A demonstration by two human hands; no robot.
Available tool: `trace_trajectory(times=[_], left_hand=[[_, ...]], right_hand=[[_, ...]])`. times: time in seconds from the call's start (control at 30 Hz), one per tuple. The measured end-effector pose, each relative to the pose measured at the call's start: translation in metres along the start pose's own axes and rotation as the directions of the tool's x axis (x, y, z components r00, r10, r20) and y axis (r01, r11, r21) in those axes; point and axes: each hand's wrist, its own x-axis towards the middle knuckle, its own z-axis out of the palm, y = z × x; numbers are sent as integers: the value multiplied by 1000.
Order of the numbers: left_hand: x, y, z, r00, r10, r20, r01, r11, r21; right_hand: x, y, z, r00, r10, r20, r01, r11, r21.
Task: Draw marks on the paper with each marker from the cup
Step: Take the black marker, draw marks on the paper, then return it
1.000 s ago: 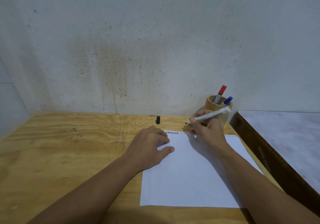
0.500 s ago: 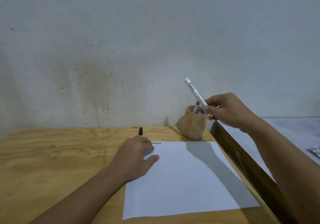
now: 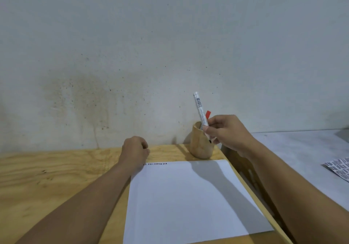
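Observation:
My right hand [image 3: 229, 134] grips a white marker [image 3: 199, 109], held nearly upright with its bare black tip pointing down in front of the wooden cup [image 3: 199, 147]. The red cap of a red marker [image 3: 208, 114] sticks out of that cup behind the white one. The white paper [image 3: 188, 196] lies flat on the wooden table [image 3: 56, 177], with a short row of dark marks [image 3: 155, 163] along its top edge. My left hand [image 3: 135, 150] rests at the paper's top left corner with its fingers curled closed; the small black cap is out of sight.
A stained wall rises right behind the table. To the right stands a grey-topped table [image 3: 294, 155] with a dark wooden edge, separated by a narrow gap. A patterned sheet [image 3: 339, 168] lies on it at the far right.
My right hand lifted the white marker off the paper and swung it up beside the cup. My left hand slid forward off the paper and closed where the black cap stood.

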Motion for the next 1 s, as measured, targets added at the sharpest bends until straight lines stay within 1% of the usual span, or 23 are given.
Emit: trace_trajectory(times=[0.03, 0.07, 0.13, 0.17, 0.2, 0.27, 0.33, 0.4, 0.47, 0.63, 0.73, 1.0], left_hand=[[1, 1, 1, 1000, -5, -10, 5, 999, -34], [1, 5, 0, 1000, -24, -7, 23, 994, -111], [-3, 20, -1, 998, -52, 28, 58, 942, -332], [-5, 31, -2, 996, -50, 71, 76, 892, -445], [-8, 43, -3, 991, -38, 125, 103, 818, -566], [-13, 66, -7, 969, -24, 246, 208, 620, -757], [-17, 82, -10, 934, -26, 357, 331, 442, -834], [-20, 93, -9, 905, 9, 425, 398, 332, -855], [-21, 99, -6, 894, 42, 447, 415, 302, -858], [-24, 106, -1, 890, 61, 453, 410, 329, -851], [-25, 110, 1, 888, 71, 454, 408, 329, -851], [-26, 115, 0, 882, 59, 467, 421, 346, -838]], right_hand=[[1, 0, 1, 1000, 6, -15, -5, 999, 43], [1, 0, 1, 999, 12, -33, -9, 996, 83], [3, -1, 0, 997, 27, -74, -16, 988, 155], [4, -2, 0, 995, 37, -91, -19, 981, 191], [4, -2, 0, 994, 43, -97, -19, 973, 229], [4, -3, 0, 995, 36, -92, -5, 948, 318], [4, -4, 1, 996, 23, -86, 14, 913, 408], [3, -3, 2, 995, 19, -101, 30, 883, 468], [1, -3, 4, 993, 14, -119, 45, 875, 482], [1, -2, 5, 992, -3, -128, 66, 868, 492], [0, 1, 5, 993, -6, -120, 64, 876, 479], [-2, 6, -2, 995, -9, -95, 47, 915, 402]])
